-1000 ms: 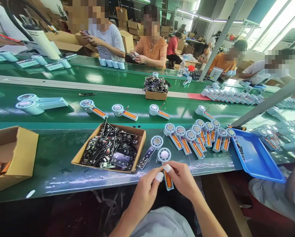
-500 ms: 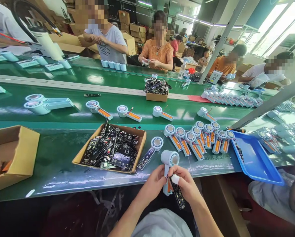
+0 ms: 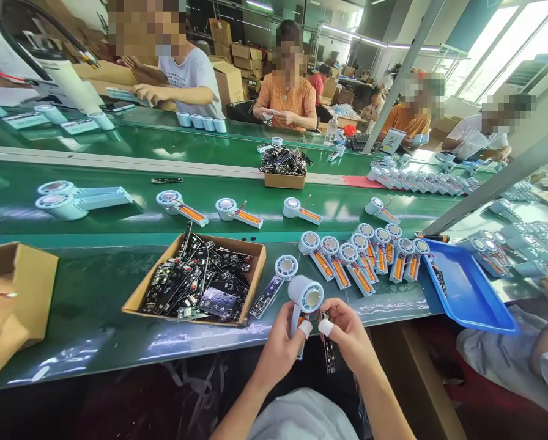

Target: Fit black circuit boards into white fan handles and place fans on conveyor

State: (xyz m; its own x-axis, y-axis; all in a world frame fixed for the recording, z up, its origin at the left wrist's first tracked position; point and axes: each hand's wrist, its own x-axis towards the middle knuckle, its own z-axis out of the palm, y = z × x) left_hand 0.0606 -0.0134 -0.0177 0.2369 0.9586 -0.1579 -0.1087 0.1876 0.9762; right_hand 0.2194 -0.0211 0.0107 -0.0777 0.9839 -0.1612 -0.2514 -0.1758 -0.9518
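Up close, we hold a pale blue handheld fan housing (image 3: 304, 299) in our left hand (image 3: 281, 348), fingers closed around its handle, just off the near edge of the green conveyor table (image 3: 95, 318). Our right hand (image 3: 347, 333) pinches a dark circuit board (image 3: 328, 351) beside that handle. A cardboard box of circuit boards (image 3: 198, 281) and a row of open fan housings (image 3: 366, 256) lie just beyond.

Bare green tabletop (image 3: 95, 305) lies open left of the brown cardboard box of black circuit boards (image 3: 196, 281); rightward, a row of pale-blue fan handles (image 3: 361, 256) and a blue plastic tray (image 3: 471, 293) crowd the way.
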